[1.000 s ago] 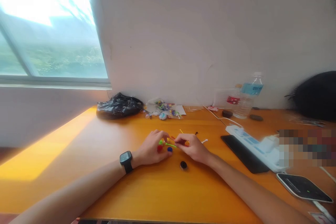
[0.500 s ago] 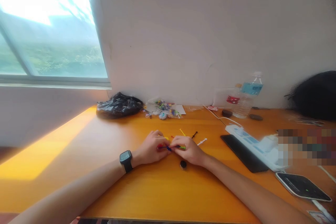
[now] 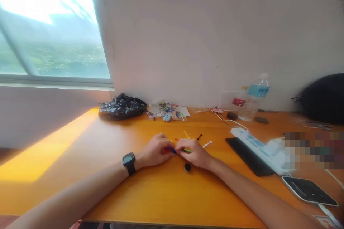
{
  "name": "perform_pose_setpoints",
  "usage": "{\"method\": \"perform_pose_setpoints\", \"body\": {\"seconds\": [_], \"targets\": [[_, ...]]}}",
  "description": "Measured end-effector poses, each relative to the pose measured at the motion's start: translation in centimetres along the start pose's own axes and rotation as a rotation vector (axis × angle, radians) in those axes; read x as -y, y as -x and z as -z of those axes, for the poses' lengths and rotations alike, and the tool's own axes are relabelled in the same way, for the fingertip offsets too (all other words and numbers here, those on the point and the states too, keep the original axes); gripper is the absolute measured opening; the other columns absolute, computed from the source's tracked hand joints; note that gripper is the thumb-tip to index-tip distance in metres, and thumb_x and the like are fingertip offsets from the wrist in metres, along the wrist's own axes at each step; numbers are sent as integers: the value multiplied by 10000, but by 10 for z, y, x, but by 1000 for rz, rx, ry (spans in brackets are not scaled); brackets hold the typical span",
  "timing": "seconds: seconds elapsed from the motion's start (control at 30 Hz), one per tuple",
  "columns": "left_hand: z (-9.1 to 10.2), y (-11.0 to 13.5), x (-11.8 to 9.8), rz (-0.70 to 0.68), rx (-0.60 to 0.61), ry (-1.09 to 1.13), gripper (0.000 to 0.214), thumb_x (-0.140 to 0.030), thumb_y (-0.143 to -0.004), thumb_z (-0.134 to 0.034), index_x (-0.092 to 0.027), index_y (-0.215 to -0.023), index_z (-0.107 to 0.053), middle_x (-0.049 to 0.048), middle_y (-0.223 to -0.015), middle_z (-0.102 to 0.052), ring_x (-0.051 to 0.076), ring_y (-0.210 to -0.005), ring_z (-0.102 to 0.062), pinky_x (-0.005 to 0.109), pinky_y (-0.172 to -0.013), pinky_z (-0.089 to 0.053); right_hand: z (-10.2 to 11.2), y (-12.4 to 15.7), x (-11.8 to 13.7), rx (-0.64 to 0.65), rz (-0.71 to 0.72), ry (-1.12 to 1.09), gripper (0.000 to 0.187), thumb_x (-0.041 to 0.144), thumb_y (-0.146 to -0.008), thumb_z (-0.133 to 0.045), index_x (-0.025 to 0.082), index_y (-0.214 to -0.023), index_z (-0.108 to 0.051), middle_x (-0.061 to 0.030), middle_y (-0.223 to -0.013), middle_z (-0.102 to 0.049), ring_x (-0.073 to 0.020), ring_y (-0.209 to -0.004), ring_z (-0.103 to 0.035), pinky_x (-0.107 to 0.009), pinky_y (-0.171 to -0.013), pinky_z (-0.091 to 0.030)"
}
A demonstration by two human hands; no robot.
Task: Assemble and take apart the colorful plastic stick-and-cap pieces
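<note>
My left hand (image 3: 154, 151), with a dark watch (image 3: 129, 159) on its wrist, is closed around a small blue plastic piece (image 3: 174, 151). A bit of red shows beside the blue under its fingers. Fingertip to fingertip with it, my right hand (image 3: 193, 153) is pinched at the blue piece's end; the exact contact is hidden. A green piece (image 3: 187, 150) pokes out by the right fingers. Just beyond lie thin yellow (image 3: 186, 135), black (image 3: 199, 137) and white (image 3: 207, 144) plastic pieces, fanned out. A small round black-topped object (image 3: 187, 167) sits nearer me.
Along the wall are a black plastic bag (image 3: 122, 106), a pile of colourful small parts (image 3: 169, 108) and a clear bottle (image 3: 248, 109). To the right are a dark phone-like slab (image 3: 248, 156), a white power strip (image 3: 258, 146) and a charging device (image 3: 310, 190).
Both hands stay almost in place, with only slight finger movement around the blue piece. The surrounding pieces look unmoved.
</note>
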State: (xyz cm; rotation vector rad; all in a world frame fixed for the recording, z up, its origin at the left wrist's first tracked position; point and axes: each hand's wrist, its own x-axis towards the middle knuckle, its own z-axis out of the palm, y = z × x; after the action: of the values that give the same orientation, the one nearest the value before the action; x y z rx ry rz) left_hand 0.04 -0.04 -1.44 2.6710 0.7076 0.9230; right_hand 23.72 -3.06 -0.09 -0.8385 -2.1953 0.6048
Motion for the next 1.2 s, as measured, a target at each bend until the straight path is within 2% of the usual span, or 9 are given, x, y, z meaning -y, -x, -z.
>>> {"method": "perform_pose_setpoints", "body": {"seconds": [0.13, 0.3, 0.43, 0.57, 0.67, 0.77, 0.83, 1.03, 1.2], "targets": [[1, 0, -3, 65, -39, -39, 93, -299, -876, -750, -263, -962, -743, 34, -841, -756, 234, -844, -639, 372, -803, -488, -2, 0, -1, 2, 9, 9, 205, 204, -976, -614, 230, -819, -743, -50, -897, -731, -206, -865, -688, -335, -831, -536], [8, 0, -8, 82, -64, -50, 253, -349, -808, -789, -259, -1030, -709, 41, -940, -758, 259, -912, -625, 401, -857, -473, -7, 0, 0, -19, -59, 34, 117, 233, -927, -701, 225, -811, -697, -47, -956, -698, -216, -928, -670, -346, -865, -537], [14, 1, -12, 108, -124, -31, 352, -223, -764, -659, -248, -1114, -683, 61, -1035, -735, 293, -1016, -592, 432, -907, -455, -9, -3, 3, 27, -40, 103, 178, 188, -940, -657, 216, -765, -643, -38, -871, -661, -213, -874, -642, -338, -822, -510], [18, 1, -12, 189, -151, 20, 283, -221, -825, -530, -226, -1070, -671, 73, -1088, -725, 293, -1031, -585, 445, -926, -458, -10, -2, 3, 49, 18, 158, 178, 168, -959, -619, 219, -788, -629, -39, -859, -639, -210, -871, -622, -332, -829, -500], [18, 1, -9, 295, -155, 40, 254, -201, -856, -471, -215, -1024, -660, 74, -1074, -723, 280, -1027, -600, 429, -932, -472, -3, -2, 0, -4, -9, 112, 151, 183, -961, -628, 217, -814, -633, -28, -849, -656, -195, -832, -627, -320, -807, -502], [17, 0, -7, 379, -133, 40, 235, -203, -867, -479, -214, -1002, -670, 66, -1059, -730, 269, -1020, -619, 395, -909, -483, 8, -4, -5, -132, -72, 63, 127, 230, -975, -635, 208, -851, -653, -29, -860, -686, -193, -820, -642, -322, -795, -502], [17, -1, -7, 406, -108, 34, 211, -214, -876, -502, -215, -982, -684, 60, -1040, -737, 262, -1004, -630, 374, -888, -484, 14, -5, -6, -162, -109, 62, 118, 266, -984, -642, 203, -890, -678, -37, -877, -692, -197, -824, -643, -330, -799, -505], [11, -1, -5, 449, -77, 5, 143, -215, -865, -588, -205, -931, -714, 52, -944, -732, 218, -852, -646, 303, -751, -472, 5, -3, -4, 95, -21, 184, 41, 243, -961, -706, 216, -991, -712, -63, -993, -675, -238, -967, -620, -374, -889, -493], [6, -1, 0, 432, -104, 46, 160, -130, -842, -573, -191, -907, -706, 43, -927, -732, 180, -783, -636, 270, -715, -462, 2, 0, 5, 112, -3, 218, 80, 197, -961, -684, 207, -1030, -645, -67, -1026, -649, -234, -967, -601, -375, -884, -495]]}}
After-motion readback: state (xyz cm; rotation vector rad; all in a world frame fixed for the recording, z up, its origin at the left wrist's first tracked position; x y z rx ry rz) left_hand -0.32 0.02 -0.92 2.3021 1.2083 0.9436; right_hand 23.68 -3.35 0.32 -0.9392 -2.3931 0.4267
